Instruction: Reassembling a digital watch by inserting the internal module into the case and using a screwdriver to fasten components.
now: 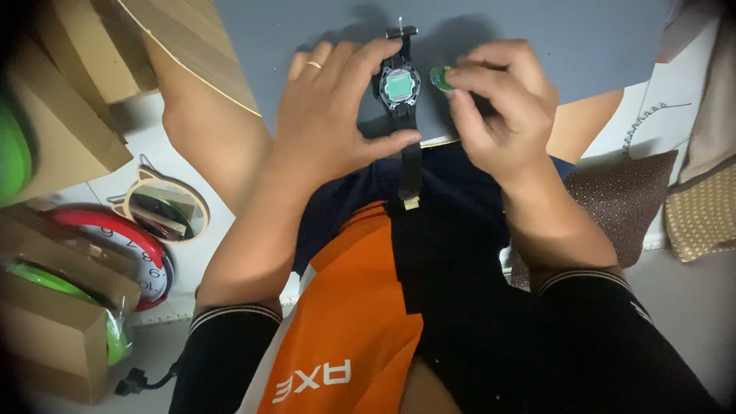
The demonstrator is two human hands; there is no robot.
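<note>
- Wristwatch [401, 86], back open, lies upper centre of frame on the grey table [537, 31].
- My left hand [333, 115] steadies its case, thumb and forefinger closed around it.
- My right hand [502, 107] pinches a small green round part [440, 77] just beside the case.
- Judged step: refitting; next calls for careful alignment.

Grey tabletop [537, 31] up top, dim indoor light, pale floor [690, 307] below it. Left of the tabletop: cardboard boxes [69, 92], a cat-eared mirror [165, 207], a red-rimmed wall clock [130, 245] lying flat. Right of the tabletop: a brown dotted cushion [621, 199] and a tan dotted cloth [701, 215].
</note>
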